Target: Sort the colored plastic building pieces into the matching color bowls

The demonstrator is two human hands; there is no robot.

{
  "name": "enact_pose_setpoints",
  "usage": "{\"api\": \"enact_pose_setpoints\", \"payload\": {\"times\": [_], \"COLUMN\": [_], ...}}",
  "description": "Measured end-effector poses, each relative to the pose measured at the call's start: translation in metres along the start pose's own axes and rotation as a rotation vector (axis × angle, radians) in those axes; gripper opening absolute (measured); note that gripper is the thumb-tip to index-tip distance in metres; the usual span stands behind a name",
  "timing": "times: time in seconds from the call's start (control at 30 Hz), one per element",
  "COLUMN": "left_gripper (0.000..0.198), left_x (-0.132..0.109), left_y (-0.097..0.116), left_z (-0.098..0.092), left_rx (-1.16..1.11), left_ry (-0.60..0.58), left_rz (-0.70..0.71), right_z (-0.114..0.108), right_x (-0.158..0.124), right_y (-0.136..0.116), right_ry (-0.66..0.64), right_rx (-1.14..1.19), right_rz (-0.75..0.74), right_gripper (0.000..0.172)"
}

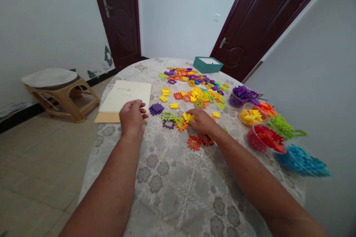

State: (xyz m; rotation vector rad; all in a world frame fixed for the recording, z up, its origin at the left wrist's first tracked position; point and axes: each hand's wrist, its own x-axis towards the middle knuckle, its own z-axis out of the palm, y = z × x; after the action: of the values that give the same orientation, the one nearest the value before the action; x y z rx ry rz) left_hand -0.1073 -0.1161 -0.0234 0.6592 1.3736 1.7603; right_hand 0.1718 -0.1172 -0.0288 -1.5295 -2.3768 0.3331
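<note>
My right hand [199, 121] reaches into the loose plastic pieces, its thumb and fingers closed at a small cluster of yellow plastic blocks [187, 117]. My left hand [132, 118] hovers at the right edge of a paper pad, fingers curled inward; its palm is hidden, so any content cannot be seen. Between the hands lie a purple toothed piece [156, 109], a green square frame [167, 116] and a yellow block pair [174, 106]. Orange interlocking squares [194, 142] rest nearer to me, below the right hand. Another yellow block [216, 114] is just beyond the right wrist.
A mixed pile of colourful pieces [191, 77] spreads across the far middle. Along the right edge stand clear tubs of purple [243, 94], yellow [250, 116], red [264, 139] and blue pieces [302, 160]. A green box [208, 65] sits behind; the paper pad [125, 96] lies left.
</note>
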Motion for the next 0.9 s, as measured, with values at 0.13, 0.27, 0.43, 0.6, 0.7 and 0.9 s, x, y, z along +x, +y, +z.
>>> {"api": "enact_pose_setpoints", "payload": {"times": [0.13,0.27,0.43,0.6,0.7,0.9], "left_gripper": [0.029,0.029,0.031,0.03,0.032,0.034], "left_x": [0.005,0.006,0.001,-0.006,-0.012,-0.021], "left_y": [0.0,-0.002,-0.001,0.002,0.0,-0.007], "left_z": [-0.003,-0.003,-0.001,0.002,0.005,0.012], "left_rx": [-0.128,-0.146,-0.134,-0.043,0.205,0.69], "left_ry": [0.039,-0.021,-0.068,-0.146,-0.227,-0.487], "left_rz": [-0.122,-0.197,-0.206,-0.183,-0.045,0.193], "right_z": [0.003,0.002,0.0,0.002,-0.005,-0.072], "right_x": [-0.003,-0.006,-0.009,-0.022,-0.038,-0.067], "right_y": [-0.002,-0.008,-0.015,-0.023,-0.027,0.009], "right_ry": [-0.014,-0.034,0.028,0.129,0.172,0.231], "right_rx": [0.006,0.025,0.107,0.164,0.158,0.003], "right_rz": [-0.062,-0.027,0.065,0.074,0.022,0.064], "right_gripper": [0.061,0.051,0.044,0.04,0.036,0.038]}}
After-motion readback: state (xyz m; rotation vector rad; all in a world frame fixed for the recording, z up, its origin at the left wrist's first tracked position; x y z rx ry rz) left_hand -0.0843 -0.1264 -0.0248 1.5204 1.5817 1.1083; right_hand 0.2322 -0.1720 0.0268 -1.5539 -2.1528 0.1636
